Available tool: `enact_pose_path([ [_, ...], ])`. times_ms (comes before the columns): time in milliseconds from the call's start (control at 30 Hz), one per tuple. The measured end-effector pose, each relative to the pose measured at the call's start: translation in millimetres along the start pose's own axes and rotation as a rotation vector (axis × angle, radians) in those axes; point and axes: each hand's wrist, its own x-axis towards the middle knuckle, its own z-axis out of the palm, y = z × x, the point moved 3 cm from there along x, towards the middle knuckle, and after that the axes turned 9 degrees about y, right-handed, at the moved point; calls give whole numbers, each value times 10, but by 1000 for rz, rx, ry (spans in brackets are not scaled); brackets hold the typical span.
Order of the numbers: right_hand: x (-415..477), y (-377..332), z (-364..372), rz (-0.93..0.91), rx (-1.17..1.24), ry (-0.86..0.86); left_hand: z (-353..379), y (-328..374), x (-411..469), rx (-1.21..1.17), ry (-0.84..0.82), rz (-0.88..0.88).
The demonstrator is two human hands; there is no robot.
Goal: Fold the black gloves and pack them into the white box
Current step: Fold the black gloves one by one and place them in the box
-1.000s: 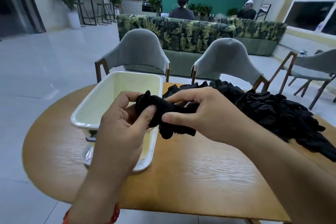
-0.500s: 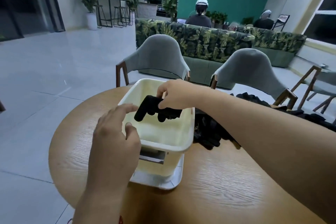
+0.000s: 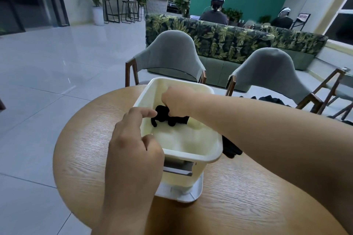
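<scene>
A white box point(image 3: 202, 155) stands on the round wooden table point(image 3: 238, 200). Inside it, near the far end, my right hand point(image 3: 178, 102) reaches down and grips a folded black glove point(image 3: 162, 115) low in the box. My left hand point(image 3: 133, 145) hovers over the box's near left rim with its fingers loosely extended and holds nothing. More black gloves point(image 3: 232, 149) lie on the table just right of the box, partly hidden by my right forearm, and others point(image 3: 271, 99) show at the table's far right.
Two grey chairs point(image 3: 166, 57) point(image 3: 271, 74) stand behind the table, with a leaf-patterned sofa point(image 3: 229, 40) beyond them. Two people sit further back. Tiled floor spreads to the left.
My right hand carried the folded glove from in front of me over the box and lowered it inside. My left hand let go of the glove and now hovers by the rim.
</scene>
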Motion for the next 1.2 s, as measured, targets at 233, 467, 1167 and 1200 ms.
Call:
enact_pose_path([
  [233, -45, -9, 58, -23, 232, -168, -14, -6, 0, 4, 15, 27],
  [467, -122, -18, 15, -75, 258, -282, -18, 5, 2, 32, 42, 64],
  [1167, -2683, 1066, -544, 395, 628, 406, 485, 1002, -738, -82, -3, 600],
  [1200, -2830, 1115, -405, 454, 646, 412, 556, 1034, -793, -82, -29, 611],
])
